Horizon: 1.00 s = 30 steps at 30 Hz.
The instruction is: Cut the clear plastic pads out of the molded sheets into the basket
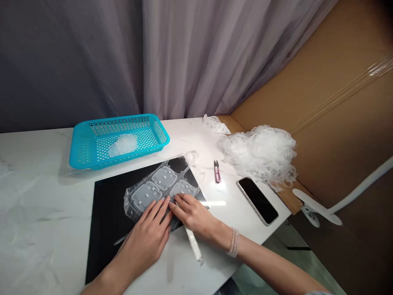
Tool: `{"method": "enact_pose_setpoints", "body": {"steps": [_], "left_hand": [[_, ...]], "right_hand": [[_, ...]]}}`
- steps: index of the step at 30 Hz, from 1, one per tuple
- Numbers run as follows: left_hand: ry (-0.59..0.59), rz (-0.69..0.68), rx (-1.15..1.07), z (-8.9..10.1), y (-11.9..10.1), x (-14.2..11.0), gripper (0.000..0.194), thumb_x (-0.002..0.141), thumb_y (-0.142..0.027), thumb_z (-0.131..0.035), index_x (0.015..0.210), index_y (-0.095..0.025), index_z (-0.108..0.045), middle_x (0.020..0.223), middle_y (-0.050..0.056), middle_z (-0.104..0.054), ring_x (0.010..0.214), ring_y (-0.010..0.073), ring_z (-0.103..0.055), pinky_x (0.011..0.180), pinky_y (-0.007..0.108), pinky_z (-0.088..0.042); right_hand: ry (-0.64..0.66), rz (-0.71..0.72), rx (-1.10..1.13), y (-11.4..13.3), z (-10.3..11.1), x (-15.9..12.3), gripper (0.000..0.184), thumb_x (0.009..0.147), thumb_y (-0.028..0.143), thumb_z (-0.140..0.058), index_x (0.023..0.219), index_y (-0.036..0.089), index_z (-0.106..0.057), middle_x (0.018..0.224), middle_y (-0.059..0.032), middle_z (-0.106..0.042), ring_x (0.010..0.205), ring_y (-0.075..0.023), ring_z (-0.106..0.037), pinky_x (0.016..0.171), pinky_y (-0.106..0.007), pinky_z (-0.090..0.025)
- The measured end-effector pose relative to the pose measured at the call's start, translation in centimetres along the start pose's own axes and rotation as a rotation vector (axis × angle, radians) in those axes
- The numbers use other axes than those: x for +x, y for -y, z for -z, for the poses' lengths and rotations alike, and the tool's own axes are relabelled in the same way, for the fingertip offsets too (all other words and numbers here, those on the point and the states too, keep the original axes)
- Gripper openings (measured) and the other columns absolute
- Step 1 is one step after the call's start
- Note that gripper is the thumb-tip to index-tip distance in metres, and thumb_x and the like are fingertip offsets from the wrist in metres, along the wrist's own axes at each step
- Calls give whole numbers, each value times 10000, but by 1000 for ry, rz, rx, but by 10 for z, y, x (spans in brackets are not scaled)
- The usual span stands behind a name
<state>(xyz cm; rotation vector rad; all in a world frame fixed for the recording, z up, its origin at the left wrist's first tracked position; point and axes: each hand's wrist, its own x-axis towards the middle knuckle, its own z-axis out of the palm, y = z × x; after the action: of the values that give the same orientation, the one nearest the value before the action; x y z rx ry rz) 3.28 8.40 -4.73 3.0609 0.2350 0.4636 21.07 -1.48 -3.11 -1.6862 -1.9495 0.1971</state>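
A clear, translucent moulded plastic sheet with several rounded panels, in or on crinkled clear film, lies on a black mat. My left hand rests on its near edge, fingers stretched out and lying flat. Close beside it, my right hand has its fingers closed around a white stick-like tool. The tool's rear end sticks out below the palm toward me. Its tip is hidden at the sheet under my fingers. A beaded bracelet circles my right wrist.
A blue basket holding a translucent piece stands at the back left. Right of the mat lie pink thread snips, a phone and a heap of white plastic trimmings. A cardboard wall borders the right side.
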Motion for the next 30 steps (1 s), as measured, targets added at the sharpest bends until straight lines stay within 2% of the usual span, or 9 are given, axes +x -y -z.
{"method": "enact_pose_setpoints", "body": {"steps": [3, 7, 10, 14, 18, 21, 23, 25, 30], "left_hand": [[38, -26, 28, 3, 1, 0, 530, 953, -231, -462, 1479, -160, -461, 1526, 142, -466, 1395, 288, -451, 1146, 446, -365], [61, -4, 31, 6, 0, 0, 558, 945, -218, -468, 1501, -192, -430, 1529, 134, -464, 1395, 285, -454, 1145, 453, -361], [58, 13, -14, 8, 1, 2, 529, 929, -204, -489, 1458, -192, -490, 1499, 128, -504, 1363, 297, -488, 1129, 462, -381], [43, 69, -175, 23, 7, 14, 388, 931, -192, -471, 1272, -204, -657, 1346, 98, -644, 1229, 294, -597, 1038, 472, -472], [67, 315, -546, 55, 8, 39, 322, 974, -253, -428, 1034, -207, -741, 1098, 82, -741, 1033, 258, -679, 902, 408, -547], [102, 593, -1097, 78, 2, 58, 390, 955, -387, -541, 1301, -229, -629, 1173, 87, -727, 1027, 244, -693, 890, 376, -559], [91, 704, -1533, 88, -3, 66, 568, 930, -434, -602, 1439, -202, -505, 1232, 115, -707, 1091, 250, -682, 930, 376, -553], [48, 759, -1848, 94, -6, 70, 550, 914, -422, -639, 1383, -143, -567, 1179, 137, -728, 1080, 253, -690, 924, 367, -561], [-80, 887, -1963, 104, -6, 66, 307, 820, -346, -767, 1037, -130, -775, 979, 110, -779, 860, 211, -734, 820, 331, -605]], "right_hand": [[-316, -357, 499, -42, 41, -8, 197, 930, 226, -589, 1051, 224, -745, 949, -58, -763, 821, -189, -708, 814, -363, -616], [-821, -684, 597, -119, 131, -45, 172, 834, 326, -699, 939, 196, -738, 769, -22, -709, 650, -125, -651, 633, -239, -592], [-982, -787, 643, -140, 172, -70, 242, 729, 332, -791, 924, 199, -736, 745, -11, -687, 631, -111, -632, 621, -209, -580], [-932, -856, 876, -99, 162, -67, 415, 698, 322, -845, 1076, 194, -733, 888, -52, -743, 842, -166, -701, 818, -273, -597], [-756, -810, 1196, -38, 135, -31, 314, 771, 308, -801, 1069, 235, -732, 951, -47, -771, 962, -200, -712, 908, -356, -574], [-620, -769, 1327, -6, 126, -8, 242, 802, 326, -764, 1034, 262, -741, 971, -44, -782, 970, -226, -721, 850, -384, -589], [-546, -740, 1380, 7, 120, 0, 221, 806, 337, -755, 1018, 274, -747, 972, -44, -787, 961, -233, -727, 822, -382, -597], [-500, -716, 1418, 16, 114, 5, 200, 811, 326, -750, 1006, 282, -752, 984, -44, -790, 957, -227, -732, 815, -368, -602], [-471, -693, 1414, 25, 108, 9, 176, 826, 321, -734, 998, 286, -754, 988, -41, -792, 922, -221, -742, 828, -377, -607]]}}
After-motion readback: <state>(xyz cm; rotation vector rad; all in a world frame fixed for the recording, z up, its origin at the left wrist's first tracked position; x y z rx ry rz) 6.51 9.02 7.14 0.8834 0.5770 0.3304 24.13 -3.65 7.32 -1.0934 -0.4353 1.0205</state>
